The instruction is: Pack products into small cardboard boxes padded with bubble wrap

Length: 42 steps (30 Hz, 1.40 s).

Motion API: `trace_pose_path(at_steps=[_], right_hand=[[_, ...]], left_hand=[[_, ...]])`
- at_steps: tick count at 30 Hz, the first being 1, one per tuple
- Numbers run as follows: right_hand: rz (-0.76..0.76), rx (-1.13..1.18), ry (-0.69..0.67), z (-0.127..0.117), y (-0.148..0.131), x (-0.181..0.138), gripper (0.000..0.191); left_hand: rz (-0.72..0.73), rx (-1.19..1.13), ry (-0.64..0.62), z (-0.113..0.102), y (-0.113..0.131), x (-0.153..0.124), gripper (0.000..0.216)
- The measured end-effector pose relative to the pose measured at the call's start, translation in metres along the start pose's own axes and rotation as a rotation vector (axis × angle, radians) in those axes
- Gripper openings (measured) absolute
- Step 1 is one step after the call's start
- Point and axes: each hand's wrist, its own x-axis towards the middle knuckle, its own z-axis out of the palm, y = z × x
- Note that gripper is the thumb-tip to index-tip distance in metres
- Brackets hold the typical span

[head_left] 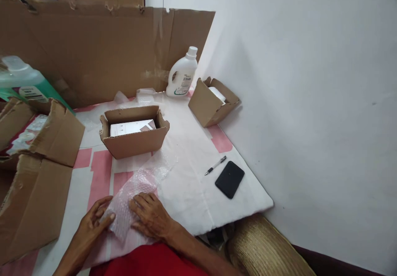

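What looks like a makeshift packing corner fills one end of an indoor room, its table (182,181), topped in white and pink, set alongside a plain white wall (310,102). A broad cardboard panel (99,52) stands along the back edge, while an open carton (136,145) with a white box (127,128) inside, other cut cartons (40,197) and bubble wrap (145,176) share the surface with a white jug (183,77) and a green bottle (46,86). Whether this is a home or a small workshop cannot be told.
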Motion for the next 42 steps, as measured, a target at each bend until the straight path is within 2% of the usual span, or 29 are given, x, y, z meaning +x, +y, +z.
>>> trace_pose_path(at_steps=[2,3,5,8,11,13,14,17,20,22,24,26,28,31,36,39,42], right_hand=[[0.010,0.023,0.041,0.004,-0.001,-0.001,0.027],[0.024,0.077,0.082,0.003,-0.001,-0.004,0.018],[0.079,0.246,0.181,-0.001,-0.005,-0.012,0.020],[0.180,0.515,0.288,-0.017,-0.011,-0.024,0.040],[0.292,0.647,0.282,-0.034,-0.015,-0.031,0.061],[0.400,0.722,0.266,-0.038,-0.014,-0.033,0.065],[0.469,0.761,0.273,-0.038,-0.012,-0.032,0.061],[0.667,0.802,0.369,-0.030,-0.004,-0.027,0.016],[0.770,0.838,0.484,-0.024,0.004,-0.017,0.029],[0.811,0.937,0.508,-0.026,0.010,-0.011,0.025],[0.840,0.987,0.525,-0.031,0.015,-0.007,0.022],[0.853,0.960,0.552,-0.036,0.020,-0.005,0.024],[0.854,0.920,0.577,-0.039,0.024,-0.004,0.029],[0.855,0.874,0.630,-0.040,0.028,-0.005,0.029],[0.891,0.796,0.687,-0.036,0.037,-0.005,0.019],[0.893,0.547,0.689,-0.029,0.048,-0.005,0.023],[0.899,0.310,0.647,-0.026,0.057,-0.006,0.035]], left_hand=[[0.003,-0.046,-0.055,0.009,0.003,-0.008,0.079],[0.012,-0.076,-0.081,0.013,0.006,-0.011,0.078],[0.025,-0.163,-0.124,0.024,0.014,-0.015,0.076],[0.004,-0.323,-0.128,0.044,0.025,-0.014,0.072],[-0.027,-0.453,-0.080,0.064,0.032,-0.004,0.066],[-0.020,-0.518,-0.078,0.077,0.034,0.005,0.063],[-0.018,-0.538,-0.084,0.082,0.035,0.011,0.062],[-0.018,-0.570,-0.091,0.096,0.037,0.024,0.061],[0.025,-0.542,-0.103,0.098,0.037,0.030,0.065],[0.100,-0.406,-0.055,0.091,0.035,0.029,0.070],[0.218,-0.178,0.072,0.079,0.031,0.026,0.065],[0.410,0.084,0.195,0.068,0.024,0.024,0.048],[0.651,0.305,0.242,0.060,0.017,0.023,0.029],[0.953,0.526,0.180,0.055,0.007,0.028,0.017],[1.233,0.821,0.046,0.056,-0.003,0.050,0.038],[1.330,0.997,-0.021,0.057,-0.007,0.068,0.047],[1.350,1.085,-0.045,0.057,-0.010,0.082,0.046]])
